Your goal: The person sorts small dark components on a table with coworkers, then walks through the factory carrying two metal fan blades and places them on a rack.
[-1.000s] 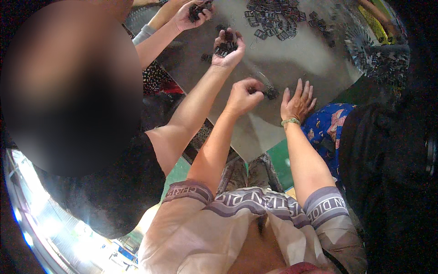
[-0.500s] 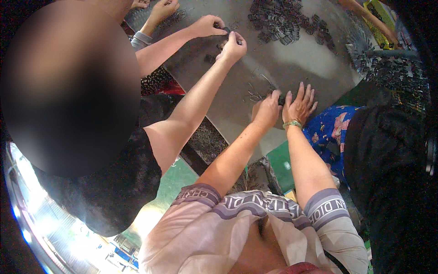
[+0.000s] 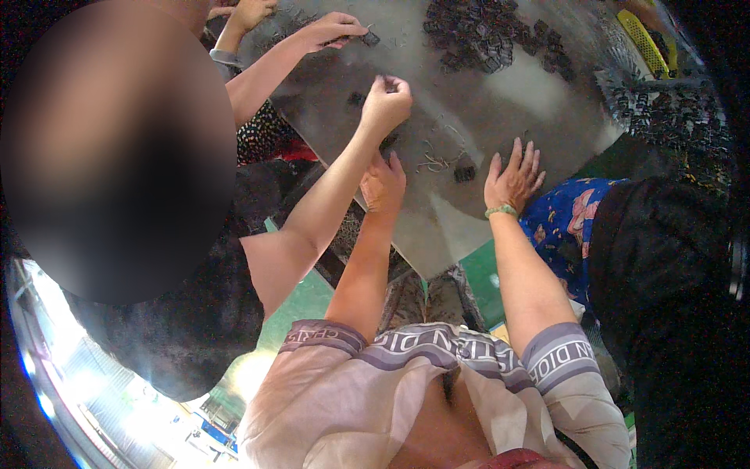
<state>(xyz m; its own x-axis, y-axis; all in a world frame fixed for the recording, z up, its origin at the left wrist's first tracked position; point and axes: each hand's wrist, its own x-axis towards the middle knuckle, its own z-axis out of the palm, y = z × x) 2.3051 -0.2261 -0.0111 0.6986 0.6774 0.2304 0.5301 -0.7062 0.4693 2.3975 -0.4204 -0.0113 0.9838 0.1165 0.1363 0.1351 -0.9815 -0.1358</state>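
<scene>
The right hand [image 3: 513, 178] lies open on the tabletop [image 3: 500, 102], fingers spread and palm down, holding nothing; a pale green band sits at its wrist. Just to its left a small dark clip [image 3: 465, 170] rests on the bare metal, with a loose tangle of thin wire pieces [image 3: 434, 162] beside it. The left hand [image 3: 383, 184] rests near the table's edge with its fingers loosely curled; whether it pinches anything I cannot tell, since its palm faces away.

Judging by how things lie, the sorting or assembly is far from over: only this one clip and a few wires sit by the person's own hands, while a large heap of dark clips [image 3: 488, 35] waits at the far side of the tabletop, well apart from them. Another heap [image 3: 664, 109] fills a tray or bin at the right. No finished stack shows near the hands.

Other people work at the same surface. A co-worker's hand [image 3: 384, 105] is closed round a small dark piece just beyond the left hand, and two more co-worker hands [image 3: 332, 30] handle pieces farther off.

The tabletop is dull grey sheet metal, scuffed and shiny in patches. Below its edge are a green floor [image 3: 301, 293] and dark frame parts; bright light glares at the lower left.
</scene>
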